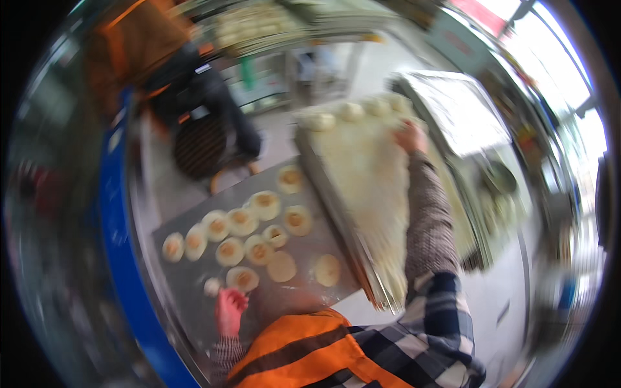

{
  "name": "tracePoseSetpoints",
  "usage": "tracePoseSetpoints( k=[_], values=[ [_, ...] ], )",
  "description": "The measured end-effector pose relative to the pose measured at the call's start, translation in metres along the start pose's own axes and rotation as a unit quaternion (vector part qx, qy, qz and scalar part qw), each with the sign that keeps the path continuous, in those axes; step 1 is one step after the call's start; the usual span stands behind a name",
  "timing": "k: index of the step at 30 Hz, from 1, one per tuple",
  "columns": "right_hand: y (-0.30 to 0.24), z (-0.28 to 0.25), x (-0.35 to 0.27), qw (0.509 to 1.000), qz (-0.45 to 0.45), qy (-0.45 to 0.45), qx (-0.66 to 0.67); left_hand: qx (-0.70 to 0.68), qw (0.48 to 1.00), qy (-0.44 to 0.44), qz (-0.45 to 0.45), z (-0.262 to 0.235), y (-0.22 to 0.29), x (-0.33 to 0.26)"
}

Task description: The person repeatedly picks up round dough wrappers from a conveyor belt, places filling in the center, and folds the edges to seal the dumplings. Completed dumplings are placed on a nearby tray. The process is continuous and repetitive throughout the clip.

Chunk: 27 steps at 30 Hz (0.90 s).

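My left hand [231, 312] is low over the left part of a grey metal work surface [187, 304], its fingers loosely bent and apart with nothing visible in them. Just beyond its fingertips are a small white dough lump [212, 287] and a flat dough round with orange-brown filling [242, 279]. Several more filled rounds [229, 251] spread across the metal, beside a plain dough round [281, 266]. Stretched far forward, my right hand [410, 137] is closed at the right edge of a pale floured tray [362, 187]. Whatever it holds is hidden. Pale dough balls [351, 112] line the tray's far end.
A foil-covered tray [456, 110] stands beyond the floured tray to the right, near a metal bowl [499, 178]. At the upper left is another person [194, 84] in dark trousers, close to a dark round stool [199, 145]. Loaded trays [259, 26] sit at the back.
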State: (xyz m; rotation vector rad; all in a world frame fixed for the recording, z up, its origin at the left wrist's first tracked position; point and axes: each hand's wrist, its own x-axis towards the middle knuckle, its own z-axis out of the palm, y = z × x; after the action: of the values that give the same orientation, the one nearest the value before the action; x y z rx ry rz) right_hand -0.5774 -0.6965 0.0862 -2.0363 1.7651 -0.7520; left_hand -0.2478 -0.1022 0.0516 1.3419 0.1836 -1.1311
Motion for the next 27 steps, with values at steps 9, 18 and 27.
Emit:
tracePoseSetpoints(
  k=[9, 18, 27],
  values=[
    [0.005, 0.008, 0.017, 0.98, 0.126, -0.151, -0.004, 0.0, 0.999, 0.003, 0.035, -0.024, 0.017, -0.006],
    [-0.068, 0.01, -0.178, 0.991, -0.07, 0.032, 0.109, 0.011, 0.986, 0.059, 0.153, -0.167, 0.103, 0.034],
    [-0.184, 0.117, -0.447, 0.936, -0.002, -0.062, 0.347, -0.028, 0.994, -0.019, 0.106, -0.227, 0.098, 0.06]
  ],
)
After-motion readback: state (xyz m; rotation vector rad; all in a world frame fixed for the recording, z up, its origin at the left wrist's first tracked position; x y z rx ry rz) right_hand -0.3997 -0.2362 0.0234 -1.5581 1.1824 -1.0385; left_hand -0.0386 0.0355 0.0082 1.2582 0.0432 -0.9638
